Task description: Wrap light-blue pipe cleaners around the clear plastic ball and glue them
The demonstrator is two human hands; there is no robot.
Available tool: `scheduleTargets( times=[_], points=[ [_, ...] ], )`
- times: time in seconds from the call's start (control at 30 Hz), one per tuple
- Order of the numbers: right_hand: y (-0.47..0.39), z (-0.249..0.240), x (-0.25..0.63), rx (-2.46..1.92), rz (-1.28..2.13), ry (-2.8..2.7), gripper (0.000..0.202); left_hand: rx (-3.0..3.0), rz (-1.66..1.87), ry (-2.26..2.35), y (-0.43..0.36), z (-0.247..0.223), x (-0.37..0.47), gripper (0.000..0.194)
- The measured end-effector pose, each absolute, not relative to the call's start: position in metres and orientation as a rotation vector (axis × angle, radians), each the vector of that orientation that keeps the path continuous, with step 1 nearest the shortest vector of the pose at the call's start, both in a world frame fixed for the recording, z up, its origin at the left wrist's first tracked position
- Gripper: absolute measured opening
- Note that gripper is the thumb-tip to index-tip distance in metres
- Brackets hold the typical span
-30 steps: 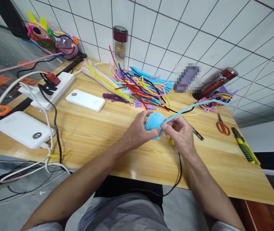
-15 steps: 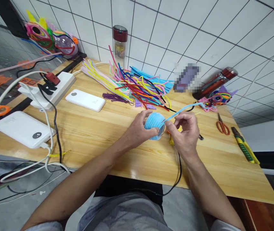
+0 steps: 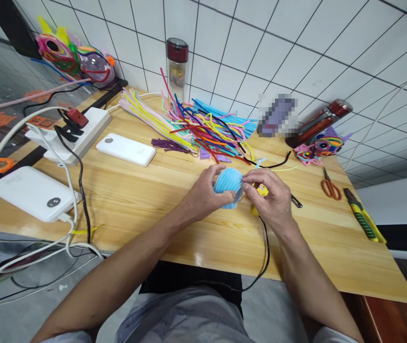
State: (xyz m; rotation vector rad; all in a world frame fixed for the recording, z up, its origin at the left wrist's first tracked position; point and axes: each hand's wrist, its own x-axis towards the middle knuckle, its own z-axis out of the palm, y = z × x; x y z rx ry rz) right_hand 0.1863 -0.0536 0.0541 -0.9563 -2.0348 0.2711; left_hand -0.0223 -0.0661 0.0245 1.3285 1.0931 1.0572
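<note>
A small clear round container wrapped in light blue pipe cleaner (image 3: 229,185) is held above the wooden table. Fingers and thumb of my left hand (image 3: 208,190) are closed round it from the left. At its right edge my right hand (image 3: 269,194) pinches the blue strand, whose free end (image 3: 259,163) shows just above the fingers. Beneath my right hand lies a yellow tool (image 3: 255,209) with a black cord, mostly hidden by the hand.
Behind lie many coloured pipe cleaners (image 3: 210,126) and a glass bottle (image 3: 177,66). Two white power banks (image 3: 126,149) and a power strip (image 3: 82,136) are on the left. Scissors (image 3: 331,189), pliers (image 3: 362,216) and a red flask (image 3: 319,123) stand or lie at right.
My right hand has turned and closed in against the container's edge. The blue strand, which stretched out to the upper right, now mostly disappears behind my fingers. My left hand keeps its hold.
</note>
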Motion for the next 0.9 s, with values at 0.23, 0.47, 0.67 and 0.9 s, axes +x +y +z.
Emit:
scheduleTargets(
  times=[0.23,0.47,0.67,0.9],
  points=[
    [-0.054,0.052,0.187,-0.890,0.215,-2.060,0.007,1.445,1.068,1.141,-0.067,0.020,-0.021,0.074],
    [-0.055,0.054,0.186,-0.900,0.186,-2.081,0.007,1.460,1.088,1.166,-0.067,0.017,-0.020,0.072],
    [-0.055,0.052,0.185,-0.920,0.192,-2.067,0.006,1.490,1.102,1.175,-0.067,0.015,-0.020,0.073],
    [-0.056,0.050,0.185,-0.961,0.254,-2.050,0.005,1.567,1.143,1.204,-0.067,0.011,-0.020,0.071]
  ],
)
